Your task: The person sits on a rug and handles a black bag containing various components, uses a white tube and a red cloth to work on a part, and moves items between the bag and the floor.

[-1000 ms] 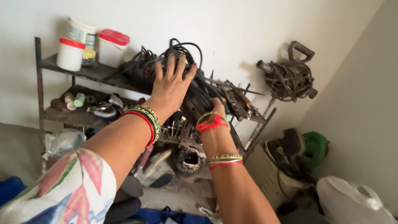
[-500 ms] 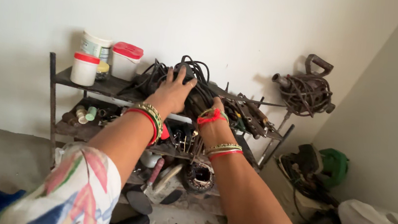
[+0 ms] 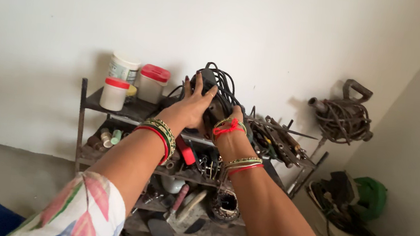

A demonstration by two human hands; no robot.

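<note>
Both of my arms reach out to the top of a dark metal shelf rack (image 3: 82,122) against a white wall. My left hand (image 3: 190,107) lies spread on a dark power tool wrapped in a black coiled cable (image 3: 220,86). My right hand (image 3: 234,119) holds the same bundle from the right side, its fingers mostly hidden behind the tool. Both wrists wear red and green bangles. Whether the bundle is lifted off the shelf I cannot tell.
Two white jars with red lids (image 3: 115,93) (image 3: 152,82) and another white tub (image 3: 123,67) stand on the top shelf at left. Metal tools (image 3: 276,136) pile at right. A cable-wrapped tool (image 3: 344,117) stands by the wall. Lower shelves hold clutter; a green machine (image 3: 370,195) sits on the floor.
My view has moved closer and tilted up. My left hand has curled around the cable-wrapped tool, and my right hand has moved up onto its right side.
</note>
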